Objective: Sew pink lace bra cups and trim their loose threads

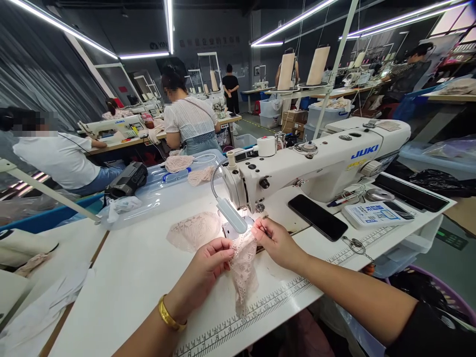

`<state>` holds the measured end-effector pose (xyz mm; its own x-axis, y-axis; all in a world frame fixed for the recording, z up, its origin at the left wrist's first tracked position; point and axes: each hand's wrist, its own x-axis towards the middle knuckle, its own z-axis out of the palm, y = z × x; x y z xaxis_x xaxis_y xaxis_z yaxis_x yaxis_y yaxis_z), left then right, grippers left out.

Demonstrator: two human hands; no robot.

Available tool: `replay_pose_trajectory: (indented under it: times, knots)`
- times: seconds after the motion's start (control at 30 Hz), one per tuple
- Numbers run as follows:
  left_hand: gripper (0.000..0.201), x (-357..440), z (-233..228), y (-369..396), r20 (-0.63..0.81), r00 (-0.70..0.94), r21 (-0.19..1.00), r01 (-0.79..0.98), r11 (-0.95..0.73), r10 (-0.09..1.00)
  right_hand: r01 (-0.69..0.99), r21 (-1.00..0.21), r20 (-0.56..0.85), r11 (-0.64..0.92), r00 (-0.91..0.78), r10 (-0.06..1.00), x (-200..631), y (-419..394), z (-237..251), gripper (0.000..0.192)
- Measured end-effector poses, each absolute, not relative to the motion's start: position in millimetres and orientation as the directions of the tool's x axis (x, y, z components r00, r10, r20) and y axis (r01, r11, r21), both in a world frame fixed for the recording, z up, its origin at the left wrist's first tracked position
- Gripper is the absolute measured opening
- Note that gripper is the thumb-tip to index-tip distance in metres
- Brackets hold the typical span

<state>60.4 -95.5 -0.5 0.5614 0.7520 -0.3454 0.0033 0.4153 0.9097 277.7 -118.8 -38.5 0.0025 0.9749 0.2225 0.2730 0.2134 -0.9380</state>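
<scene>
Currently pink lace piece (pixel 243 270) is pinched by left hand (pixel 208 270) and right hand (pixel 275 240), fingers closed on it, just before sewing machine (pixel 316 163); second lace piece (pixel 193 229) lies left of it

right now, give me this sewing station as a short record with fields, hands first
left hand: left hand pinches the near edge of a pink lace piece
right hand: right hand grips the lace's top edge beside the lamp head
lace: hangs between both hands, above the table
machine: white sewing machine behind the hands
table: white table with a printed ruler along its near edge
other lace: second lace piece lies flat, left of the lamp
phone: black phone lies right of the needle area
co-workers: two people seated at machines, far left
</scene>
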Motion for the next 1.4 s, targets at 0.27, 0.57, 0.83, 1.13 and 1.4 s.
replay_pose_trajectory:
  times: [0.27,0.57,0.83,1.13,1.4]
  knots:
    - [0.024,61,1,-96,-0.356,0.545,0.898,-0.027,0.44,0.759,0.263,-0.94,0.223,0.219,-0.015,0.975,277,-119,-39,0.027]
    - [0.023,63,5,-96,-0.305,0.577,0.922,-0.02,0.386,0.758,0.254,-0.941,0.22,0.224,-0.045,0.974,275,-122,-35,0.025]
    - [0.035,71,2,-97,-0.268,0.572,0.96,0.086,0.268,0.775,0.198,-0.942,0.237,0.271,-0.176,0.955,271,-125,-27,0.026]
    - [0.028,71,2,-97,-0.266,0.551,0.953,0.028,0.301,0.791,0.128,-0.982,0.113,0.141,-0.208,0.972,272,-123,-24,0.018]
    - [0.03,74,-4,-98,-0.195,0.509,0.978,0.034,0.207,0.838,0.141,-0.976,0.128,0.163,-0.229,0.965,272,-123,-23,0.021]
